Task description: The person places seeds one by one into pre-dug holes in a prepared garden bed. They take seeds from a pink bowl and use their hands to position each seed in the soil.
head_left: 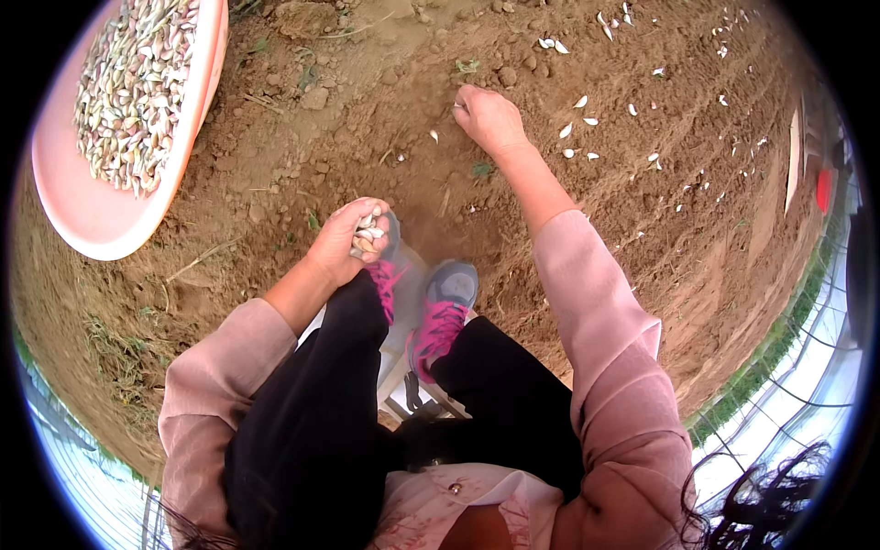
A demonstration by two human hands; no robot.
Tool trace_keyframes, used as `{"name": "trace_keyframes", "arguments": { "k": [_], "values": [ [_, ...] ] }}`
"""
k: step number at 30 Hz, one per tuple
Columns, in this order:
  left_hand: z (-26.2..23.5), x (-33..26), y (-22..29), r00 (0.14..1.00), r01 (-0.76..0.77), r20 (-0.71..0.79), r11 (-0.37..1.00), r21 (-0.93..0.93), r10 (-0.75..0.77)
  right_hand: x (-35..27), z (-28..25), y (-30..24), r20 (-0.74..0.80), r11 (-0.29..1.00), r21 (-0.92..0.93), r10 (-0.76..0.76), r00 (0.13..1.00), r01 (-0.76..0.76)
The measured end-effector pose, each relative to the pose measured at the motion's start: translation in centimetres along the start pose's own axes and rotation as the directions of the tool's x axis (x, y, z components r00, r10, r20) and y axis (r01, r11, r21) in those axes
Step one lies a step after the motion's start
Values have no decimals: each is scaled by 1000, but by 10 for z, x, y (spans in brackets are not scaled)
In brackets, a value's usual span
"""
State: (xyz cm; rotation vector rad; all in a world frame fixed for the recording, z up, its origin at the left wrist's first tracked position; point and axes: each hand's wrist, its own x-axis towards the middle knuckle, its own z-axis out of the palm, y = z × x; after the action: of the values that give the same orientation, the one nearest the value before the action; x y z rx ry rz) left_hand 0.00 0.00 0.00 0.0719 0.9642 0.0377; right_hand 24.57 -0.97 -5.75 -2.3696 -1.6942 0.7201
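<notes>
Head view. My left hand [335, 246]: curled round plump, off-white, teardrop-shaped garlic cloves [368, 235], long axes mixed, behind and left of my right hand [492, 121]. Latter: pinched closed over brown, crumbly soil [353, 137]; contents I cannot tell.

I'm seeing a farm plot [605, 302] here, tbh: bare brown soil [403, 101] is stretching all over, pale cloves [566, 130] are lying scattered, greenery [784, 339] and a whitish gridded backdrop [802, 390] are edging it.
</notes>
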Motion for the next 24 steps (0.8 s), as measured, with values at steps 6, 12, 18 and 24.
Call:
{"name": "trace_keyframes", "arguments": {
  "k": [6, 12, 18, 24],
  "values": [
    [2, 2, 0, 1000, -17, 13, 1000, -22, 18, -3, 18, 9, -249, 984, -157, -120, 961, 83],
    [-4, -2, 6, 1000, -5, -8, 1000, -3, 5, 20, -33, -5, -170, 994, 65, 94, 981, -84],
    [-5, -1, 7, 1000, -2, 12, 1000, -24, 3, 116, -96, 25, -521, 992, 50, 129, 844, -120],
    [-2, -1, 8, 1000, -9, 14, 999, -44, 10, 154, -82, 45, -272, 972, -100, 179, 945, -212]
  ]
}}
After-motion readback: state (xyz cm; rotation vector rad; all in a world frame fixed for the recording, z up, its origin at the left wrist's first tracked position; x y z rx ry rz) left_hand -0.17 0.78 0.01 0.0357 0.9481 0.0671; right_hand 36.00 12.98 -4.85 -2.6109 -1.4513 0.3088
